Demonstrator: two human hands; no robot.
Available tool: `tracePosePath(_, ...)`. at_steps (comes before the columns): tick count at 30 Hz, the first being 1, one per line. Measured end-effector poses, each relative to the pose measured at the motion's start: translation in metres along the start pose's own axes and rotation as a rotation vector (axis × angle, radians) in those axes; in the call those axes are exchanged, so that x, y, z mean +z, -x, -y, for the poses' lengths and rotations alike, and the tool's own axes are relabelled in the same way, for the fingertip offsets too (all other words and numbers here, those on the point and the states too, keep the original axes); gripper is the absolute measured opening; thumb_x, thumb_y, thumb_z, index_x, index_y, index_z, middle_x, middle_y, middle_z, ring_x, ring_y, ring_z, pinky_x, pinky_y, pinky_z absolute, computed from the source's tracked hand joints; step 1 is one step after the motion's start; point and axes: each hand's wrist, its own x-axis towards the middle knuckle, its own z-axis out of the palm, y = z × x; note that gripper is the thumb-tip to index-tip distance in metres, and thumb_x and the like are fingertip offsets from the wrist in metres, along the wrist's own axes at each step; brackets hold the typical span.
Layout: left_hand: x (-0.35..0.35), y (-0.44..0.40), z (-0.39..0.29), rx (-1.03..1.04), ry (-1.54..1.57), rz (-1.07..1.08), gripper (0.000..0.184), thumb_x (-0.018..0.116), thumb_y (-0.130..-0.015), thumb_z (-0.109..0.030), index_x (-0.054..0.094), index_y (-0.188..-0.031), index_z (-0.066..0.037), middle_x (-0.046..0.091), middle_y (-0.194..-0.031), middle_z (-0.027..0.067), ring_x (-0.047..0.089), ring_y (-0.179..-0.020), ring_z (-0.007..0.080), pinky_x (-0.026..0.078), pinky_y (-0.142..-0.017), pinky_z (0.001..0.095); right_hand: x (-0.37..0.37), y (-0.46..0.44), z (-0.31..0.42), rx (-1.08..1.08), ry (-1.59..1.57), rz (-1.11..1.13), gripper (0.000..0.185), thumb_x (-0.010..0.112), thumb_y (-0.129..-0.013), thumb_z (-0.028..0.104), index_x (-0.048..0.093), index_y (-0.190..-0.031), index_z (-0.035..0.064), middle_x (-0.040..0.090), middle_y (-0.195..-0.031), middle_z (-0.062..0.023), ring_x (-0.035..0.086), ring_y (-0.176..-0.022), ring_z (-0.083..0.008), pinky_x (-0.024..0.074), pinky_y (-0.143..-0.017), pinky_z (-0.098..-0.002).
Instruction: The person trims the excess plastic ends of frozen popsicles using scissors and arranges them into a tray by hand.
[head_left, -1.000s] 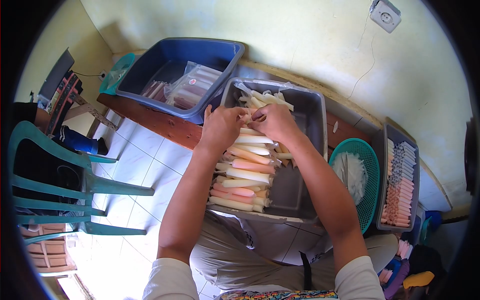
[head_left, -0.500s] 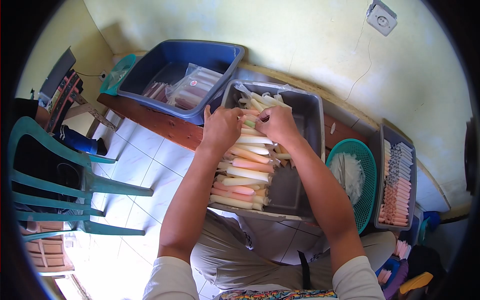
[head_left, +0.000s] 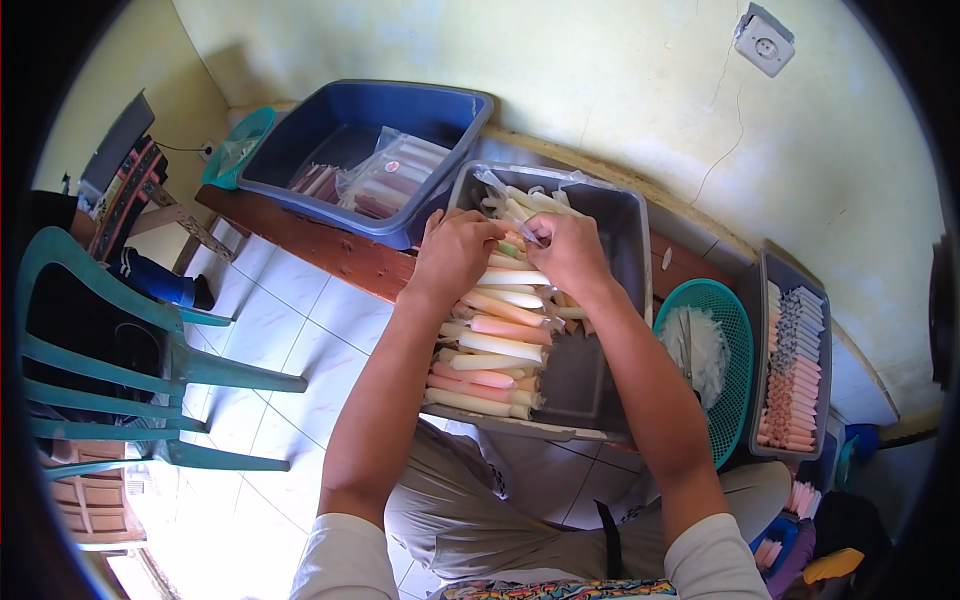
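Note:
A grey tub (head_left: pixel 628 215) stands in front of me, holding many plastic-wrapped ice pops (head_left: pixel 505 335) in cream, pink and orange, stacked in a row down its left side. Over the far part of the stack my left hand (head_left: pixel 460 252) is closed in a pinch on an ice pop with a greenish body (head_left: pixel 514 241). Close beside it, my right hand (head_left: pixel 568 252) pinches a clear plastic end (head_left: pixel 533 238) of that wrapper. The fingers partly hide the ice pop.
A blue tub (head_left: pixel 350 105) with bagged purplish ice pops sits on the wooden bench (head_left: pixel 300 240) at the left. At right are a green basket (head_left: pixel 740 400) with scissors and clear plastic, and another tub (head_left: pixel 828 400) of wrapped pops. A green chair (head_left: pixel 180 365) and a person's leg (head_left: pixel 150 280) are left.
My left hand's raised finger has come down toward the others. The right hand has shifted slightly right, and clear plastic now shows at its fingertips. The view has shifted slightly.

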Motion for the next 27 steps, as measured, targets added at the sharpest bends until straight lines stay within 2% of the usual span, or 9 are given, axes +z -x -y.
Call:
tracePosePath(5,0.001,-0.005,-0.001,0.017,0.006,0.064,0.020,0.072,-0.097,-0.015,0.086,-0.109,-0.020,0.078,-0.114,0.0040,0.068,-0.121,0.0285,0.041,-0.117,0.0628,-0.006,0.001,0.010,0.012,0.039,-0.012,0.018,0.081,-0.084,0.003,0.079,-0.101,-0.0004,0.080,-0.091,-0.0205,0.081,-0.079,-0.0305,0.0622,-0.077,-0.0353)
tracePosePath(7,0.004,-0.005,-0.002,0.016,-0.074,0.050,0.019,0.072,-0.096,-0.016,0.087,-0.106,-0.020,0.078,-0.112,0.0028,0.069,-0.121,0.0266,0.043,-0.114,0.0625,-0.004,0.000,0.008,-0.026,0.025,-0.092,0.016,0.083,-0.081,0.004,0.078,-0.096,0.0016,0.080,-0.088,-0.0183,0.078,-0.083,-0.0403,0.0635,-0.080,-0.0456)
tracePosePath(8,0.004,-0.005,-0.002,0.018,-0.074,0.047,0.019,0.072,-0.096,-0.016,0.087,-0.106,-0.020,0.078,-0.112,0.0028,0.069,-0.121,0.0266,0.043,-0.114,0.0625,-0.004,0.000,0.006,-0.029,0.027,-0.094,0.016,0.083,-0.081,0.004,0.078,-0.096,0.0016,0.080,-0.088,-0.0183,0.078,-0.083,-0.0403,0.0635,-0.080,-0.0456)
tracePosePath(11,0.006,-0.005,-0.001,0.028,-0.065,0.034,0.019,0.070,-0.096,-0.016,0.088,-0.103,-0.020,0.079,-0.110,0.0018,0.069,-0.120,0.0251,0.044,-0.111,0.0613,-0.005,0.004,0.005,0.028,0.191,-0.084,0.024,0.081,-0.083,0.003,0.076,-0.106,0.0038,0.080,-0.096,-0.0180,0.077,-0.090,-0.0419,0.0625,-0.082,-0.0492)
tracePosePath(17,0.007,-0.008,0.002,-0.027,0.037,0.063,0.021,0.067,-0.098,-0.016,0.087,-0.101,-0.019,0.079,-0.105,0.0022,0.070,-0.118,0.0261,0.044,-0.112,0.0609,-0.005,0.006,0.006,-0.212,0.370,-0.211,0.039,0.083,-0.084,0.004,0.070,-0.121,0.0095,0.075,-0.108,-0.0177,0.073,-0.096,-0.0422,0.0591,-0.088,-0.0517)
tracePosePath(19,0.008,-0.008,0.003,0.007,-0.049,0.041,0.014,0.077,-0.092,-0.017,0.086,-0.103,-0.016,0.079,-0.103,0.0056,0.071,-0.112,0.0291,0.048,-0.102,0.0494,-0.005,0.005,0.006,-0.193,0.231,-0.113,0.029,0.084,-0.086,0.008,0.072,-0.112,0.0083,0.077,-0.104,-0.0165,0.073,-0.092,-0.0410,0.0590,-0.088,-0.0497)
tracePosePath(20,0.008,-0.008,0.003,0.004,-0.049,0.041,0.014,0.077,-0.092,-0.017,0.086,-0.103,-0.016,0.079,-0.103,0.0056,0.071,-0.112,0.0291,0.048,-0.102,0.0494,-0.007,0.005,0.006,-0.193,0.230,-0.112,0.029,0.084,-0.086,0.008,0.072,-0.112,0.0083,0.077,-0.104,-0.0165,0.073,-0.092,-0.0410,0.0590,-0.088,-0.0497)
tracePosePath(22,0.012,-0.008,0.005,0.032,-0.100,-0.007,0.011,0.077,-0.092,-0.017,0.085,-0.098,-0.013,0.079,-0.102,0.0063,0.071,-0.110,0.0302,0.049,-0.101,0.0495,-0.014,0.007,0.005,-0.203,0.161,0.051,0.019,0.086,-0.087,0.012,0.077,-0.102,0.0065,0.078,-0.097,-0.0169,0.074,-0.091,-0.0409,0.0595,-0.086,-0.0492)
tracePosePath(27,0.009,-0.007,0.002,0.026,-0.033,-0.010,0.013,0.075,-0.093,-0.020,0.084,-0.096,-0.012,0.079,-0.103,0.0072,0.072,-0.108,0.0313,0.049,-0.100,0.0491,-0.011,0.004,-0.004,-0.139,0.181,0.128,0.022,0.089,-0.087,0.022,0.083,-0.102,0.0066,0.079,-0.089,-0.0189,0.075,-0.085,-0.0407,0.0602,-0.081,-0.0477)
